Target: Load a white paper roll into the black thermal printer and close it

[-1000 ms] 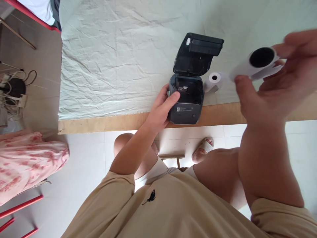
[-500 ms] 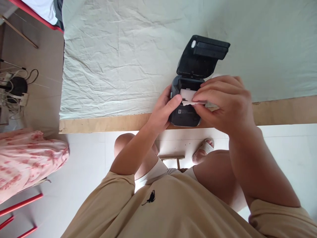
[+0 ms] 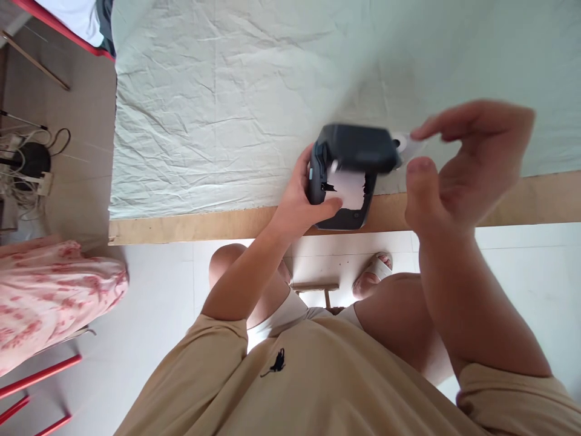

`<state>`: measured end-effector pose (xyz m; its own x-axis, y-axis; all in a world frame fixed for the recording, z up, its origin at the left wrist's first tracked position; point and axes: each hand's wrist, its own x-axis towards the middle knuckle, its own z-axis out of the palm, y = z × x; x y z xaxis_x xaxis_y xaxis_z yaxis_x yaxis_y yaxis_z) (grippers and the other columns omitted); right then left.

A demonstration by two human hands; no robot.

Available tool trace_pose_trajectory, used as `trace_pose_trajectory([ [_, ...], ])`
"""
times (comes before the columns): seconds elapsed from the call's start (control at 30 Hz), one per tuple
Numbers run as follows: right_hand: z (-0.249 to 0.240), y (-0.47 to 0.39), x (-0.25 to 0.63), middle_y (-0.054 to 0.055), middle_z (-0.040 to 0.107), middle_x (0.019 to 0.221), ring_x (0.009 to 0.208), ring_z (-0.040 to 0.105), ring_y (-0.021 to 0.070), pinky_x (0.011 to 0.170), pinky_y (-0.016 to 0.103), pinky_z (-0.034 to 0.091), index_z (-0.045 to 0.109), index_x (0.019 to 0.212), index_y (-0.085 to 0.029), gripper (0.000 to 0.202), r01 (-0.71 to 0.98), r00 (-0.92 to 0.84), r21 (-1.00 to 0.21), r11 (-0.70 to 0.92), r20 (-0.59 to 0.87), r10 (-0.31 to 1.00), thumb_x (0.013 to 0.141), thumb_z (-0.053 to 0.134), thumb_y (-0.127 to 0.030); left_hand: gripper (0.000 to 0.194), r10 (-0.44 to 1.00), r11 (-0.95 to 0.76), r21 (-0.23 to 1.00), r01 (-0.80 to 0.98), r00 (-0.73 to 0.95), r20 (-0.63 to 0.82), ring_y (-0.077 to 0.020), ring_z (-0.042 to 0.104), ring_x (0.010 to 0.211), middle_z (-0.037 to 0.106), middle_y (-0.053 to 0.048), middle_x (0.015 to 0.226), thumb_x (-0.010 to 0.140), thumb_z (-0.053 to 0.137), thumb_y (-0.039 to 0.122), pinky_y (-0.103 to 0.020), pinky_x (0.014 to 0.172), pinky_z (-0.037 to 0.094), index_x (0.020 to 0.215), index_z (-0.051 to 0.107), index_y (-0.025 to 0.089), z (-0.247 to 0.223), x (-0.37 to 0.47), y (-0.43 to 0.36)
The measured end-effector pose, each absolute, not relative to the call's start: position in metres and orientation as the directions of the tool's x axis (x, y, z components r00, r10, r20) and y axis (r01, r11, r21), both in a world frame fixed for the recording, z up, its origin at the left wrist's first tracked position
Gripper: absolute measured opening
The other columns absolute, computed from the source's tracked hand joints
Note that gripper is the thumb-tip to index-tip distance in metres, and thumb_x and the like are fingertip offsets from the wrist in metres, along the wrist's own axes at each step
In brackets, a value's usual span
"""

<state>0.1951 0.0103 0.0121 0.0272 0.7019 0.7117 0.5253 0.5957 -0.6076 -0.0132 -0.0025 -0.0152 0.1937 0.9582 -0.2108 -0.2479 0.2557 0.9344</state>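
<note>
My left hand (image 3: 304,200) grips the left side of a small black portable printer (image 3: 318,175) at the table's front edge. Its thumb presses on a strip of white paper (image 3: 347,189) with torn-looking edges, lying over the printer's front. The printer's black lid (image 3: 361,148) is partly lowered over the body and blurred. To the right, my right hand (image 3: 467,163) is raised with thumb and fingers apart. Near its index fingertip, beside the lid, is a blurred white piece with a dark round spot (image 3: 406,146); whether the finger touches it I cannot tell.
A wrinkled pale green cloth (image 3: 236,109) covers the table, with a bare wooden edge (image 3: 195,227) in front. On the floor at left are tangled cables (image 3: 22,151), pink floral fabric (image 3: 59,297) and red bars (image 3: 40,375). My knees are below the edge.
The printer's lid has swung down from upright towards me. My right hand has left the paper and moved right. The paper now lies flat over the front, under my left thumb.
</note>
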Motion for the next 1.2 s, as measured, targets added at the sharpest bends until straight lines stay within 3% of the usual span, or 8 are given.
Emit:
trace_pose_trajectory([
  [0.03, 0.011, 0.006, 0.193, 0.001, 0.067, 0.092, 0.08, 0.07, 0.0243, 0.075, 0.045, 0.056, 0.065, 0.103, -0.035, 0.004, 0.522, 0.048, -0.612, 0.594, 0.717, 0.696, 0.105, 0.062, -0.034, 0.102, 0.959, 0.249, 0.935, -0.254, 0.197, -0.202, -0.0335, 0.076, 0.134, 0.073, -0.008, 0.146, 0.074, 0.103, 0.044, -0.046, 0.113, 0.065, 0.161, 0.052, 0.032, -0.015, -0.013, -0.003],
  [0.1, 0.006, 0.0, 0.191, -0.003, 0.052, 0.067, 0.056, 0.048, 0.0173, 0.057, 0.037, 0.038, 0.053, 0.08, -0.029, 0.026, 0.507, 0.015, -0.636, 0.581, 0.681, 0.733, 0.101, 0.068, -0.032, 0.101, 0.959, 0.243, 0.926, -0.289, 0.218, -0.183, -0.0336, 0.07, 0.147, 0.069, -0.008, 0.157, 0.073, 0.105, 0.042, -0.046, 0.123, 0.06, 0.159, 0.052, 0.033, -0.014, -0.013, -0.003],
  [0.27, -0.018, 0.001, 0.196, -0.005, 0.034, 0.056, 0.053, 0.026, 0.0127, 0.05, 0.033, 0.023, 0.035, 0.067, -0.026, 0.056, 0.455, -0.078, -0.806, 0.378, 0.387, 0.919, 0.1, 0.075, -0.046, 0.071, 0.956, 0.274, 0.896, -0.348, 0.2, -0.215, -0.0327, 0.076, 0.135, 0.079, -0.008, 0.133, 0.079, 0.1, 0.062, -0.044, 0.114, 0.065, 0.131, 0.066, 0.027, -0.005, -0.008, -0.004],
  [0.43, -0.027, 0.007, 0.201, -0.005, 0.033, 0.056, 0.053, 0.024, 0.0133, 0.049, 0.033, 0.023, 0.033, 0.065, -0.027, 0.063, 0.423, -0.114, -0.846, 0.324, 0.306, 0.945, 0.097, 0.08, -0.054, 0.061, 0.946, 0.304, 0.888, -0.345, 0.216, -0.24, -0.0312, 0.083, 0.113, 0.081, -0.004, 0.108, 0.082, 0.098, 0.064, -0.043, 0.094, 0.071, 0.123, 0.072, 0.028, -0.004, -0.006, -0.003],
  [0.77, -0.035, 0.011, 0.206, -0.004, 0.049, 0.059, 0.054, 0.041, 0.0145, 0.05, 0.032, 0.029, 0.043, 0.072, -0.027, 0.053, 0.398, -0.151, -0.853, 0.338, 0.303, 0.941, 0.107, 0.067, -0.058, 0.042, 0.95, 0.295, 0.828, -0.477, 0.242, -0.199, -0.0333, 0.062, 0.163, 0.081, -0.003, 0.145, 0.102, 0.078, 0.063, -0.047, 0.127, 0.063, 0.129, 0.077, 0.03, -0.007, -0.003, 0.001],
  [0.93, -0.029, 0.009, 0.205, -0.007, 0.046, 0.062, 0.052, 0.037, 0.0113, 0.047, 0.029, 0.028, 0.043, 0.078, -0.027, 0.05, 0.287, -0.152, -0.904, 0.316, 0.282, 0.947, 0.097, 0.081, -0.054, 0.048, 0.905, 0.416, 0.746, -0.521, 0.155, -0.396, -0.0354, 0.073, 0.152, 0.088, -0.006, 0.129, 0.107, 0.068, 0.068, -0.046, 0.122, 0.068, 0.118, 0.079, 0.023, -0.011, 0.0, 0.004],
  [1.1, -0.03, 0.006, 0.205, -0.01, 0.05, 0.064, 0.052, 0.039, 0.0095, 0.044, 0.027, 0.029, 0.047, 0.084, -0.029, 0.056, 0.195, -0.13, -0.946, 0.259, 0.237, 0.963, 0.081, 0.098, -0.053, 0.037, 0.927, 0.356, 0.745, -0.565, 0.111, -0.359, -0.0336, 0.078, 0.145, 0.09, -0.005, 0.123, 0.11, 0.069, 0.055, -0.044, 0.121, 0.068, 0.108, 0.08, 0.02, -0.013, 0.001, 0.005],
  [1.2, -0.027, 0.005, 0.2, -0.012, 0.052, 0.061, 0.048, 0.047, 0.0101, 0.041, 0.026, 0.035, 0.049, 0.087, -0.03, 0.053, 0.161, -0.058, -0.929, 0.332, 0.327, 0.943, 0.084, 0.098, -0.051, 0.04, 0.919, 0.377, 0.733, -0.566, 0.131, -0.372, -0.0339, 0.079, 0.143, 0.089, -0.004, 0.119, 0.109, 0.069, 0.059, -0.046, 0.12, 0.068, 0.11, 0.08, 0.02, -0.017, -0.001, 0.007],
])
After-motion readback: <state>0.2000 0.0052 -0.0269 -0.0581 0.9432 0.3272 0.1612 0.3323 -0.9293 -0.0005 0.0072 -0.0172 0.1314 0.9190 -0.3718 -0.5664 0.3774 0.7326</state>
